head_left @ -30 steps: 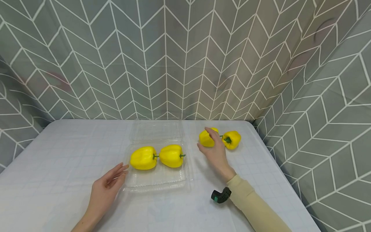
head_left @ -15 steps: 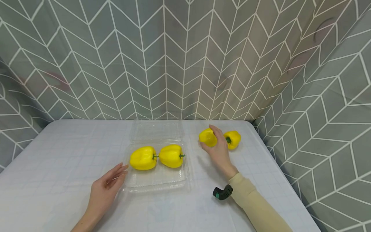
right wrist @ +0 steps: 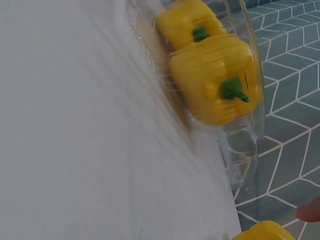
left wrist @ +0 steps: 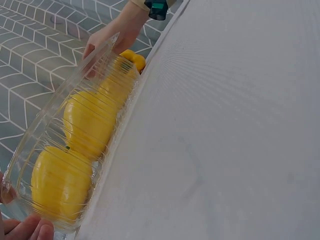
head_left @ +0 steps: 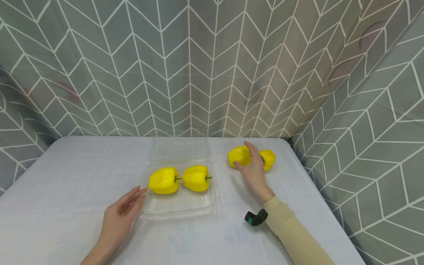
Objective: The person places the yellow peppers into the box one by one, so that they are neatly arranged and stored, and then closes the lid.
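Note:
Two yellow bell peppers, a left one (head_left: 163, 180) and a right one (head_left: 195, 178), lie side by side in a clear plastic clamshell container (head_left: 179, 207) with its lid (head_left: 179, 149) folded back. My left hand (head_left: 120, 215) touches the container's left edge with relaxed fingertips; the left wrist view shows fingertips (left wrist: 37, 229) at its rim. To the right, my right hand (head_left: 253, 173) reaches over two more bell peppers, thumb and index finger spread apart. The nearer-left pepper (head_left: 237, 156) shows between them; the other pepper (head_left: 269, 159) is partly hidden behind the hand.
A white cloth covers the table (head_left: 82, 173). A grey curtain (head_left: 198, 73) with white zigzag lines hangs behind its far edge and along the sides. A black wrist device (head_left: 256, 218) sits beside the right sleeve (head_left: 288, 224).
My right hand has shifted a little to the right over the loose peppers, uncovering more of the left one and covering more of the right one. The left hand and container stay put.

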Motion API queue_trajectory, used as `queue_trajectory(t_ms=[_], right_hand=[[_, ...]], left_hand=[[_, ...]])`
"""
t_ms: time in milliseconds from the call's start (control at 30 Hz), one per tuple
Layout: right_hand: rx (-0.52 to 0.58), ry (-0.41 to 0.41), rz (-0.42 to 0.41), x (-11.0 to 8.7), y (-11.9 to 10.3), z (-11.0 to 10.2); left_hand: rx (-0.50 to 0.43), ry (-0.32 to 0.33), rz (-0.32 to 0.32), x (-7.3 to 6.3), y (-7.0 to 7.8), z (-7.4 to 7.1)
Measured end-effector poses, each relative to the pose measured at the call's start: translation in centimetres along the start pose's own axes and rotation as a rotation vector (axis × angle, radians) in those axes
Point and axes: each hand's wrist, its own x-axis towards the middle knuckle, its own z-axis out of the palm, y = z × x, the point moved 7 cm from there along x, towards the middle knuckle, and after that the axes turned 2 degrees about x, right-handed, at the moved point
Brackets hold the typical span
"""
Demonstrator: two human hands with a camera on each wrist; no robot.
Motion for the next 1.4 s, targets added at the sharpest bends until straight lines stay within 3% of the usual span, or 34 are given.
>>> queue_trajectory(t_ms=[700, 1400], right_hand=[[-0.045, -0.033, 0.084, 0.6, 2.7, -0.1], [-0.033, -0.038, 0.037, 0.6, 3.2, 0.1]], left_hand=[[-0.003, 0.004, 0.015, 0.0, 0.1, -0.1], [-0.002, -0.007, -0.013, 0.1, -0.1, 0.0]])
